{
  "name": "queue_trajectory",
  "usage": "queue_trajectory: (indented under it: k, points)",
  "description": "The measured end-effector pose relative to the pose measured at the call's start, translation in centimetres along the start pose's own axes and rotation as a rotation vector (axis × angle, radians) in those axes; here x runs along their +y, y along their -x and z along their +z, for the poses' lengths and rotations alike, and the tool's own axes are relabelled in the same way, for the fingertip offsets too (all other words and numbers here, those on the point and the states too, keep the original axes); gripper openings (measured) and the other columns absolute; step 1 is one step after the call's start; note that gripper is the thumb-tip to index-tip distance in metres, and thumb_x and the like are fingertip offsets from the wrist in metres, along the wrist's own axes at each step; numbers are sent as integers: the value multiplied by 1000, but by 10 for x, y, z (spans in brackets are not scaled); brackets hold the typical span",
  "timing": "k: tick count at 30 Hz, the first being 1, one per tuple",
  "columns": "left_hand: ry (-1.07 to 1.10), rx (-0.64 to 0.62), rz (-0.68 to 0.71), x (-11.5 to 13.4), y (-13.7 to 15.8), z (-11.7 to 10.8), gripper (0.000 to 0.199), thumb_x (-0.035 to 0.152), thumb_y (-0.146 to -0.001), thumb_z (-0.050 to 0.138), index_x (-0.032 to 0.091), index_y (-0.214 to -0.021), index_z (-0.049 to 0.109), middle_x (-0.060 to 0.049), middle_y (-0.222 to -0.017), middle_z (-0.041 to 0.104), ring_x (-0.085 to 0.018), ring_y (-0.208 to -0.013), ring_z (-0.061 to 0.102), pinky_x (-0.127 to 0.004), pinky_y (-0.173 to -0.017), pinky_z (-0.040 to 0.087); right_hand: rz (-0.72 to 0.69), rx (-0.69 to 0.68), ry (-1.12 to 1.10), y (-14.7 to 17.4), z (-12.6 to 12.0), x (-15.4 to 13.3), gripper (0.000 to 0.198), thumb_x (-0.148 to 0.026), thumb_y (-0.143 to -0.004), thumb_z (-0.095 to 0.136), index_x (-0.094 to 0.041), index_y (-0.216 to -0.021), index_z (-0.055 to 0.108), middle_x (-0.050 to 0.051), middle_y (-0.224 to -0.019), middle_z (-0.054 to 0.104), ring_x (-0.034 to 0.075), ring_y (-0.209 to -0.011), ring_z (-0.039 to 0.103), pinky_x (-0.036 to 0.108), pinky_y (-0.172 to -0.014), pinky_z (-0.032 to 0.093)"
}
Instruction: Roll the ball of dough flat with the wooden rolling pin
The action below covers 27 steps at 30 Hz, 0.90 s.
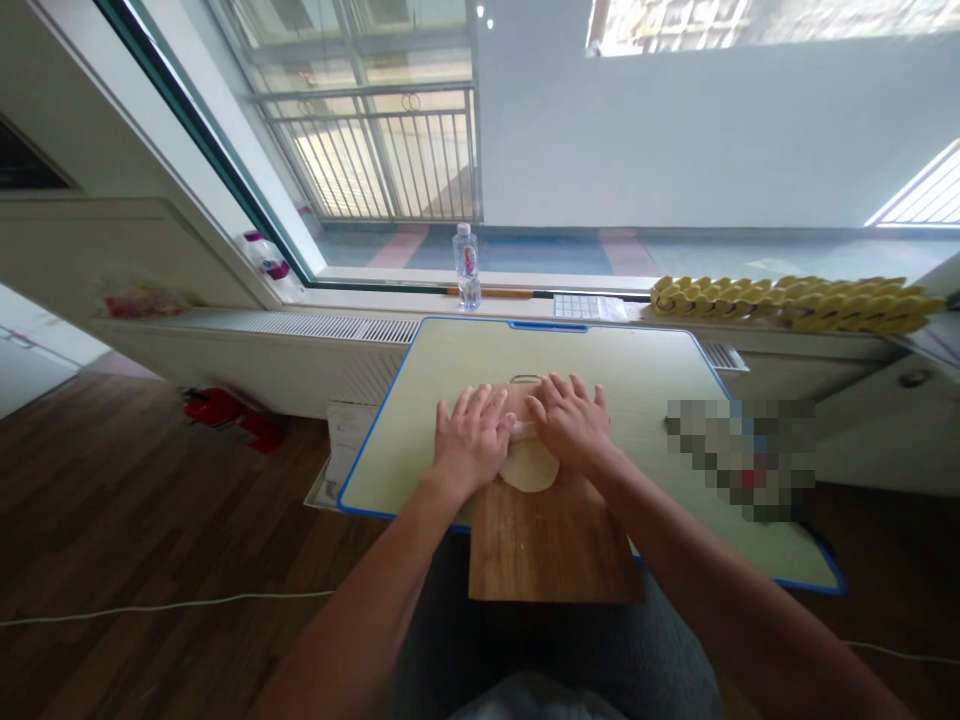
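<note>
A round, flat sheet of pale dough lies on a wooden cutting board. Across the dough's far edge runs a light rolling pin, of which only a short middle stretch shows between my hands. My left hand lies palm down over the pin's left part, fingers stretched forward. On the right part, my right hand rests the same way with its fingers spread. Both palms hide the ends of the pin. The board's metal handle peeks out beyond my fingertips.
The board lies on a pale green table with blue edging, its near end overhanging toward my lap. A blurred-out item is on the table's right. Along the windowsill stand a water bottle and yellow egg-carton-like trays.
</note>
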<state>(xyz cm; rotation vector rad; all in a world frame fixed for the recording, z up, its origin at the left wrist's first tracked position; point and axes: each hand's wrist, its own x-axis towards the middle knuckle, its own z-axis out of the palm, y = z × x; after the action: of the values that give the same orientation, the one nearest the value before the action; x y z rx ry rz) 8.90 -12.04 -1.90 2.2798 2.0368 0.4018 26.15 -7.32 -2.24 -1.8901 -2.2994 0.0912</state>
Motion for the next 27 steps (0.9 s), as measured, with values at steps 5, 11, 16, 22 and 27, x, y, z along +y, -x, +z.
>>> queue_trajectory:
  k: [5, 11, 16, 22, 27]
  points:
    - [-2, -55, -57, -5, -22, -3, 54, 46, -108, 35, 28, -155, 54, -10, -166, 46, -36, -154, 40, -72, -125, 23, -8, -5, 0, -10, -3, -4, 62, -48, -109, 30, -17, -159, 46, 11, -168, 42, 36, -156, 31, 67, -123, 25]
    - [1, 19, 33, 16, 53, 2, 59, 44, -108, 36, 20, -162, 42, -11, -167, 44, -33, -155, 39, -68, -126, 27, -106, 95, -16, 65, 5, 15, 59, -47, -112, 26, -19, -159, 47, 11, -164, 47, 32, -156, 33, 63, -125, 19]
    - [-14, 60, 69, 17, 70, 7, 61, 44, -108, 38, 19, -164, 38, -12, -168, 43, -34, -157, 36, -66, -127, 26, -127, 100, -1, 82, 10, 22, 61, -48, -111, 28, -19, -164, 39, 9, -167, 43, 32, -158, 30, 62, -127, 16]
    - [-37, -23, 30, -1, -15, 1, 55, 49, -108, 33, 27, -155, 54, -10, -166, 47, -36, -156, 37, -71, -125, 22, -19, 57, -12, 15, 5, 10, 62, -52, -110, 25, -24, -161, 46, 8, -168, 42, 36, -157, 30, 68, -125, 20]
    - [-35, -61, -5, -7, -42, 1, 54, 50, -108, 33, 28, -151, 59, -12, -165, 48, -34, -155, 39, -70, -124, 25, -41, -1, -26, 5, -3, 10, 61, -57, -110, 25, -29, -157, 51, 6, -167, 44, 37, -157, 31, 69, -123, 23]
